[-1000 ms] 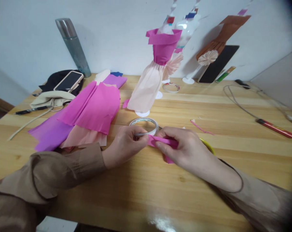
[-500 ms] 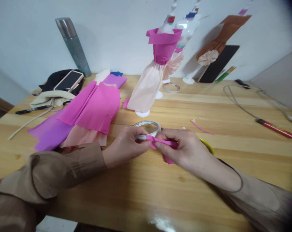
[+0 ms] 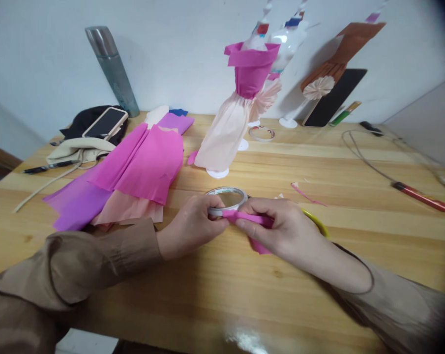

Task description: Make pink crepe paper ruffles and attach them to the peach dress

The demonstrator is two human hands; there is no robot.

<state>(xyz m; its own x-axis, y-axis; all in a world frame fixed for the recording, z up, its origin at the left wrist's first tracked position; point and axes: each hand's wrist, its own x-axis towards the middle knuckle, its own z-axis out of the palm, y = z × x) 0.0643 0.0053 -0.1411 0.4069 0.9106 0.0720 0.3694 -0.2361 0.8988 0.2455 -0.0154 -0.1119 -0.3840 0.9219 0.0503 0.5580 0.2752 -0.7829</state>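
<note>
Pink paper strip (image 3: pixel 257 219) is stretching between the two hands over the middle of the wooden table (image 3: pixel 222 300), its left end lying against the near rim of a white tape roll (image 3: pixel 217 212). The left hand (image 3: pixel 192 225) is gripping that roll, thumb and fingers closing over its near edge; whether it is also pinching the strip is hard to tell. The right hand (image 3: pixel 281 223) is grasping the strip between thumb and fingers, and a wider pink flap is hanging below. Something yellow and curved (image 3: pixel 317 222) is showing from behind the right hand, with a thin pink scrap (image 3: pixel 309 194) lying beyond. Behind the roll, a dress form (image 3: pixel 222 135) is wearing a magenta bodice and a cream skirt. Coloured paper sheets (image 3: pixel 154 164) are lying to the left, and a bottle (image 3: pixel 117 78) is standing by the wall.
</note>
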